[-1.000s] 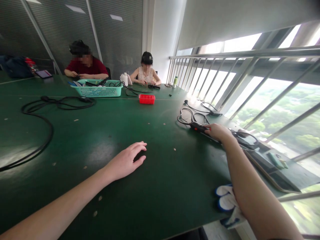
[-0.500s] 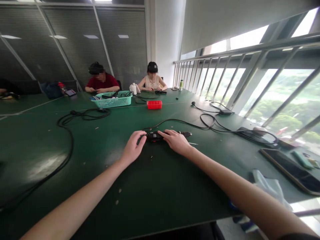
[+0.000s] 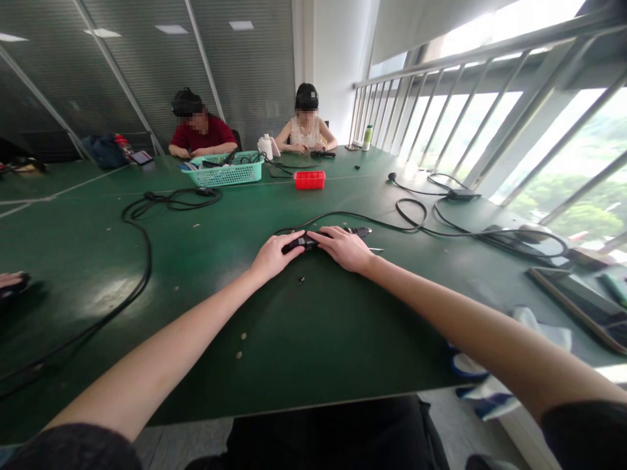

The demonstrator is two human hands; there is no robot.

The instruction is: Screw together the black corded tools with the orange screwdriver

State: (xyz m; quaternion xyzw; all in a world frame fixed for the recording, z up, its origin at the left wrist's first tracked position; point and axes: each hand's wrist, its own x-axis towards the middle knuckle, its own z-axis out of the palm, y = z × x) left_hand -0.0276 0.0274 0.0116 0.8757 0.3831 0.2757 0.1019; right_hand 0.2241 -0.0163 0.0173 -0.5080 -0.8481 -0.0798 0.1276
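A black corded power tool [image 3: 306,242] with a narrow metal tip lies on its side across the green table [image 3: 313,326], its tip pointing right. My left hand [image 3: 273,254] grips the tool's left end between thumb and fingers. Over the middle of the tool, my right hand [image 3: 345,248] is closed, fingers on top, hiding part of the body. A thin metal rod [image 3: 376,249] lies just beyond my right wrist. Tiny dark pieces, perhaps screws [image 3: 301,281], rest on the near side of the tool.
Black cable [image 3: 411,225] loops to the right; another cable [image 3: 147,261] curves on the left. Ahead stand a red box [image 3: 309,180] and a green basket [image 3: 225,173]. A phone [image 3: 578,307] lies at right. Two people sit opposite; another person's hand [image 3: 10,281] shows at left.
My left hand has closed around the tool's left end, where its thumb and fingers were beside it. The tool's left end now tilts slightly nearer. The camera view has tipped downward.
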